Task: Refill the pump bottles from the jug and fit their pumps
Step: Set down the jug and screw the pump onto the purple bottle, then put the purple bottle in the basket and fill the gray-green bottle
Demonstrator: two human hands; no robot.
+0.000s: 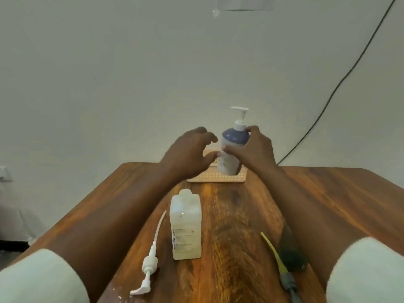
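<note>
My right hand (254,149) grips a blue-and-white pump bottle (231,143) with its white pump fitted, held tilted over a pale woven tray (218,177) at the far end of the table. My left hand (192,149) hovers just left of the bottle, fingers spread, holding nothing. Nearer to me stands a square translucent bottle (185,226) with no pump in it. A loose white pump (149,259) with its long tube lies on the table to that bottle's left. A dark green bottle (291,250) lies on its side at the right, beside a grey pump with a yellow tube (278,259).
The wooden table (338,204) ends just behind the tray, against a pale wall. A black cable (341,82) runs down the wall at the right. A wall socket (4,173) shows at the far left.
</note>
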